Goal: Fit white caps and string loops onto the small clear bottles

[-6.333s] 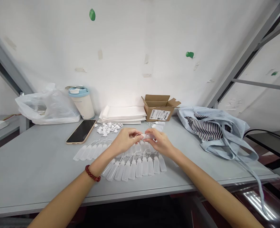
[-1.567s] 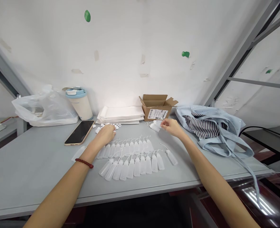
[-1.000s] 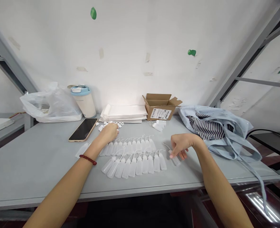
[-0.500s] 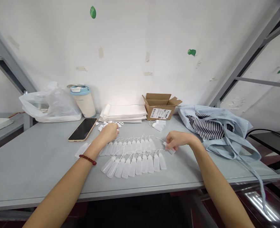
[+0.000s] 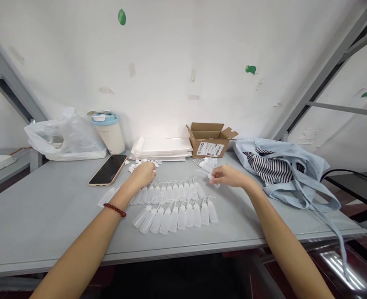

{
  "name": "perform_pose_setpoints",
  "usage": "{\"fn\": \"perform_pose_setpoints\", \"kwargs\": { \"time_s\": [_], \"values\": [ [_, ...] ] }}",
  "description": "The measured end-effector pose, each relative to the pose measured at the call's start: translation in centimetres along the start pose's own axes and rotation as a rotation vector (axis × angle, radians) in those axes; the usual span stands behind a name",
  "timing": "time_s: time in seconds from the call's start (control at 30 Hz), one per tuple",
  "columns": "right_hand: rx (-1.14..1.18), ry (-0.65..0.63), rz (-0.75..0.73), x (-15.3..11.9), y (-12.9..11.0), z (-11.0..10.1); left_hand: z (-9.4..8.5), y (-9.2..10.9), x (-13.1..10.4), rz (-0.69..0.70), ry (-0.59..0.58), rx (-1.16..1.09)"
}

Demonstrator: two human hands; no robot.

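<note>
My right hand [image 5: 228, 176] pinches a small translucent plastic bottle [image 5: 213, 180] with a thin white strap, held just right of the back row. Beyond it, near the cardboard box, lie several similar bottles [image 5: 207, 165] in a loose pile. My left hand [image 5: 142, 174] is curled over a heap of small white plastic pieces [image 5: 134, 165]; its fingertips are mostly hidden, so what they grip cannot be made out. In front of me, translucent bottles with white straps lie side by side in a front row [image 5: 174, 219] and a back row [image 5: 172, 192]. My left forearm partly covers another bottle [image 5: 107, 197].
A phone [image 5: 108, 170] lies left of my left hand. Along the wall stand a plastic bag [image 5: 65, 139], a lidded cup [image 5: 111, 135], a stack of white sheets [image 5: 163, 147] and an open cardboard box [image 5: 209, 143]. A light blue cloth bag [image 5: 308, 162] lies at the right, its strap hanging over the table edge.
My right hand has moved away from me and slightly left with the bottle, toward the loose pile by the box. My left hand has stayed at the white pieces.
</note>
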State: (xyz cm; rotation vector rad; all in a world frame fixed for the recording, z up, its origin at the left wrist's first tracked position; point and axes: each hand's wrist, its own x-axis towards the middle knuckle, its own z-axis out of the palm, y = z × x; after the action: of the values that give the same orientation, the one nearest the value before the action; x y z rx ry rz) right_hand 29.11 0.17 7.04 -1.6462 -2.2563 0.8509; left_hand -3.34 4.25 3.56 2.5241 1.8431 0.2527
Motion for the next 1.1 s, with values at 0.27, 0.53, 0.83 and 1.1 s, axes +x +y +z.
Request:
{"fn": "perform_pose_setpoints", "kwargs": {
  "time_s": [0.27,0.53,0.83,1.1],
  "values": [
    [0.119,0.284,-0.114,0.1,0.1,0.4,-0.3,0.4,0.0,0.020,0.032,-0.094],
    [0.191,0.491,-0.253,0.7,-1.9,3.0,-2.7,4.9,-1.8,0.103,-0.030,-0.815],
    [0.115,0.548,-0.446,1.1,-3.1,6.0,-3.3,7.9,-3.3,0.227,-0.091,-1.072],
    [-0.040,0.614,-0.585,1.3,-2.9,6.8,-3.1,8.3,-3.1,0.139,0.010,-1.180]
  ]
}}
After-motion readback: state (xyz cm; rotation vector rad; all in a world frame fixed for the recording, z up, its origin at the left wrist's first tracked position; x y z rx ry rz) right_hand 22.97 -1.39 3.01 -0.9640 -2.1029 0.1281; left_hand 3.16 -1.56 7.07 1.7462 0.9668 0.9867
